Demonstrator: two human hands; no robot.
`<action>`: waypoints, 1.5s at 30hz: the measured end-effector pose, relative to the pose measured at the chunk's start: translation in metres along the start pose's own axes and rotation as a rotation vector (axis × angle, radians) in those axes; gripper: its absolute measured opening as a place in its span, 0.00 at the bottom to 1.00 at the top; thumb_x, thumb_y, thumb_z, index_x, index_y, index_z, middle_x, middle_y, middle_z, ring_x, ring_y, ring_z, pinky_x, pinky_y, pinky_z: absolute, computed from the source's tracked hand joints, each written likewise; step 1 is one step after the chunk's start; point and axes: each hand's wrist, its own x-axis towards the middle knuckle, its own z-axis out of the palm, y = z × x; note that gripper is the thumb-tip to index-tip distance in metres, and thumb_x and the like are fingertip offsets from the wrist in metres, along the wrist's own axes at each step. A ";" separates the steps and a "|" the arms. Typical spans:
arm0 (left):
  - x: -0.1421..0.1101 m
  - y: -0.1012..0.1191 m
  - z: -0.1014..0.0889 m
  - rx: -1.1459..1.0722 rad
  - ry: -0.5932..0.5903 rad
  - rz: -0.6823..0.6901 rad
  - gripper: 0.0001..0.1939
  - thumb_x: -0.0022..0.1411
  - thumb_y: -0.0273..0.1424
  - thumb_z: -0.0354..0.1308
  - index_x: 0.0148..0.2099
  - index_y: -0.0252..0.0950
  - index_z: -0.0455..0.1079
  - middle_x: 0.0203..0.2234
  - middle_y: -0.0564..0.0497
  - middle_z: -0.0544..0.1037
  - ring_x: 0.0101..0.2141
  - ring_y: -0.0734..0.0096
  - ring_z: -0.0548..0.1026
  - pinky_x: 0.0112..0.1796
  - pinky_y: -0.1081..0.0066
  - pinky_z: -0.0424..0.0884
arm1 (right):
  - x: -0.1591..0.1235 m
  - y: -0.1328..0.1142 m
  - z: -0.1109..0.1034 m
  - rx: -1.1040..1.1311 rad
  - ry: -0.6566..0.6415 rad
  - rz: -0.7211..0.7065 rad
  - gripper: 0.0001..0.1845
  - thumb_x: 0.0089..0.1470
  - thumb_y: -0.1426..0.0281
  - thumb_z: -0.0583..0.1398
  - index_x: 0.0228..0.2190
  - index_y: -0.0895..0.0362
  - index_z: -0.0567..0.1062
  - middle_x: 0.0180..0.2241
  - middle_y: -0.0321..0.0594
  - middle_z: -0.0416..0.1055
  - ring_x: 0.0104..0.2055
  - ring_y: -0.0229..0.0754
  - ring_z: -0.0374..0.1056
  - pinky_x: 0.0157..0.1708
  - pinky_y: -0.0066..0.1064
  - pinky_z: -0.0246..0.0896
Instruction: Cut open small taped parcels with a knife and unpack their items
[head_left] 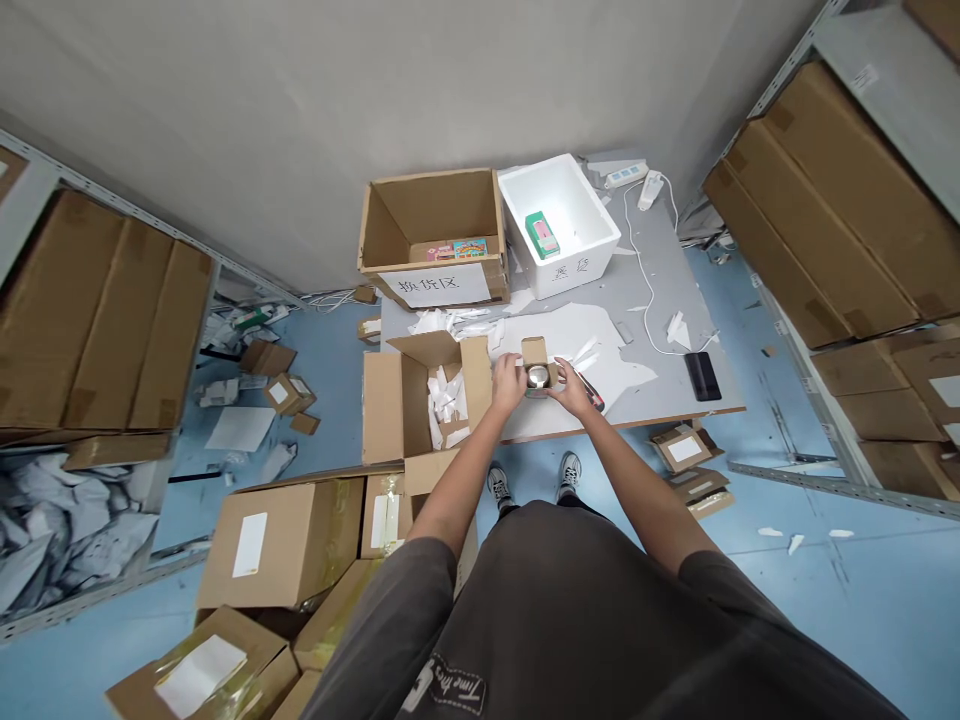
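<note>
A small open cardboard box (pixel 535 354) with a round silver-topped item (pixel 538 377) in it is held over the grey table (pixel 660 330). My left hand (pixel 508 384) grips its left side with the fingers curled. My right hand (pixel 571 388) closes on its right side. The box's lid flap stands up at the far side. Under the box lie white paper sheets (pixel 570 335).
An open brown carton (pixel 431 235) with a handwritten label and a white foam box (pixel 559 225) holding a green item stand at the table's back. A carton with white scraps (pixel 442 395) sits left. A black phone (pixel 703 375) lies right. Cartons litter the blue floor; shelves flank both sides.
</note>
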 end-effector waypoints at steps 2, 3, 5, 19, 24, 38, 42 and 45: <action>-0.001 -0.002 0.003 -0.098 0.083 -0.197 0.25 0.74 0.31 0.50 0.70 0.35 0.64 0.62 0.35 0.72 0.62 0.51 0.70 0.63 0.53 0.66 | -0.004 -0.002 0.002 0.045 0.032 0.011 0.47 0.46 0.62 0.70 0.67 0.51 0.66 0.62 0.53 0.74 0.65 0.57 0.70 0.61 0.54 0.69; -0.001 -0.003 0.004 -0.144 0.055 -0.288 0.28 0.74 0.32 0.51 0.73 0.35 0.61 0.61 0.35 0.73 0.60 0.52 0.72 0.61 0.53 0.69 | -0.006 -0.003 0.004 0.053 0.047 0.017 0.46 0.47 0.61 0.70 0.66 0.51 0.66 0.61 0.53 0.75 0.64 0.57 0.71 0.61 0.54 0.69; 0.001 -0.005 0.007 -0.224 -0.067 -0.419 0.30 0.74 0.34 0.53 0.75 0.34 0.58 0.59 0.35 0.76 0.54 0.55 0.77 0.55 0.56 0.74 | -0.009 -0.006 0.006 0.041 0.054 0.017 0.41 0.49 0.60 0.69 0.64 0.50 0.70 0.61 0.52 0.75 0.63 0.57 0.72 0.60 0.55 0.70; 0.001 -0.019 0.011 -0.399 -0.258 -0.141 0.24 0.59 0.29 0.63 0.58 0.38 0.69 0.61 0.40 0.74 0.57 0.59 0.74 0.53 0.64 0.74 | -0.011 -0.004 0.006 0.023 0.015 0.060 0.31 0.49 0.58 0.68 0.55 0.50 0.76 0.66 0.50 0.69 0.65 0.57 0.67 0.59 0.54 0.71; 0.005 -0.020 -0.005 -0.357 -0.353 0.029 0.26 0.54 0.29 0.64 0.56 0.38 0.70 0.63 0.42 0.73 0.61 0.58 0.72 0.56 0.64 0.72 | -0.003 -0.023 -0.015 0.004 -0.062 -0.052 0.28 0.53 0.57 0.67 0.55 0.48 0.75 0.66 0.48 0.69 0.69 0.55 0.64 0.64 0.54 0.64; 0.019 -0.032 -0.002 -0.208 -0.458 0.150 0.18 0.53 0.31 0.74 0.47 0.39 0.78 0.64 0.41 0.75 0.66 0.51 0.72 0.65 0.55 0.67 | 0.005 -0.007 -0.024 -0.257 -0.218 -0.221 0.15 0.61 0.64 0.66 0.49 0.51 0.83 0.69 0.48 0.68 0.69 0.54 0.67 0.69 0.53 0.62; 0.012 -0.029 0.000 -0.144 -0.454 0.089 0.20 0.55 0.27 0.73 0.50 0.42 0.79 0.71 0.43 0.69 0.69 0.49 0.70 0.68 0.53 0.64 | 0.002 -0.002 -0.022 -0.354 -0.190 -0.275 0.13 0.64 0.66 0.64 0.48 0.51 0.84 0.69 0.48 0.68 0.69 0.54 0.68 0.68 0.53 0.63; 0.007 -0.023 -0.001 -0.112 -0.450 0.054 0.20 0.57 0.27 0.71 0.53 0.44 0.79 0.74 0.46 0.66 0.69 0.49 0.70 0.68 0.52 0.65 | 0.001 -0.003 -0.021 -0.433 -0.193 -0.299 0.13 0.65 0.67 0.62 0.47 0.52 0.85 0.70 0.50 0.67 0.69 0.56 0.68 0.68 0.55 0.64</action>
